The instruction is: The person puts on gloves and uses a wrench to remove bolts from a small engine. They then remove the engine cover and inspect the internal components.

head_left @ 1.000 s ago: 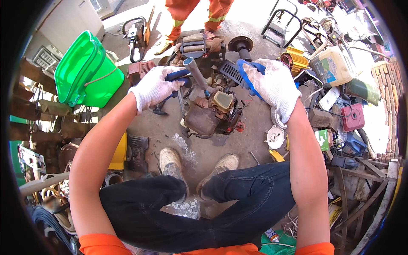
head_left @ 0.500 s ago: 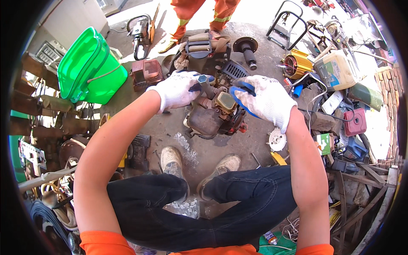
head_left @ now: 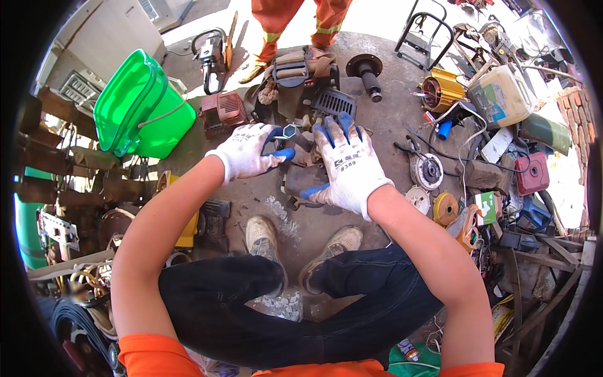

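Dark print is noted on the right glove [head_left: 361, 185]. Right hand [head_left: 344, 157] is spread open over the engine [head_left: 295, 180] on the floor [head_left: 388, 116]; left hand [head_left: 251, 149] is part-curled beside a metal tube [head_left: 301, 141], grip indeterminable.

A grey metal tube [head_left: 303, 141], its hexagonal open end up, leans left at the far side of a dirty, brownish engine [head_left: 301, 181], which sits mid-scene, partly hidden.
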`<state>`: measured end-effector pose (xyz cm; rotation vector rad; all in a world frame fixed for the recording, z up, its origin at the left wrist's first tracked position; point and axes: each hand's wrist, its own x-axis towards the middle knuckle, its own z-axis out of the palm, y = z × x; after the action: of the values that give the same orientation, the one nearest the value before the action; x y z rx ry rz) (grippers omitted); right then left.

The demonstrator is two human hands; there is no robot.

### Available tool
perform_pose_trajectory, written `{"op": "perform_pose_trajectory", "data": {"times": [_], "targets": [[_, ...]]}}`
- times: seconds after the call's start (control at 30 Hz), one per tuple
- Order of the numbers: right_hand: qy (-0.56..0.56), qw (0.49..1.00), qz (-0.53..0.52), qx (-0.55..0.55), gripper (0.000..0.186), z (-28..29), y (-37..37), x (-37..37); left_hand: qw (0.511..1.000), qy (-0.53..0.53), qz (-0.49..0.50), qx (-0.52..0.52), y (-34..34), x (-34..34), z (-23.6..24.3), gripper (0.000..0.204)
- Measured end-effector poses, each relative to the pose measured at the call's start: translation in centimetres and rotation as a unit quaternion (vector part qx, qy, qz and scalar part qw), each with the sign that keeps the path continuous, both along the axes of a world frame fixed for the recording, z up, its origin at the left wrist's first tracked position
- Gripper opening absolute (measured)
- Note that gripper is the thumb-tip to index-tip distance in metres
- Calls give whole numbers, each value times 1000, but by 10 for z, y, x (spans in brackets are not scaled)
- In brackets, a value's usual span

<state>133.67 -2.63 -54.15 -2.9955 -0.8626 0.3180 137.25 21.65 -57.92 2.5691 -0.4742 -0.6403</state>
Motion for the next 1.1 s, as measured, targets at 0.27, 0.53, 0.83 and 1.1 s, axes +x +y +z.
{"op": "perform_pose_trajectory", "data": {"times": [0.27, 0.53, 0.83, 1.1], "targets": [[-32, 999, 33, -5, 111, -10, 4, -9, 985, -148, -43, 78, -3, -19, -3, 98], [-33, 996, 75, -24, 112, -11, 6, 0, 998, -57, 29, 14, 11, -16, -4, 71], [-38, 995, 81, 40, 114, -21, -3, -4, 981, 164, 54, -85, 7, -52, 3, 46], [-41, 988, 141, 44, 111, -19, -8, 4, 910, 169, 233, -299, 107, 26, -49, 68]]}}
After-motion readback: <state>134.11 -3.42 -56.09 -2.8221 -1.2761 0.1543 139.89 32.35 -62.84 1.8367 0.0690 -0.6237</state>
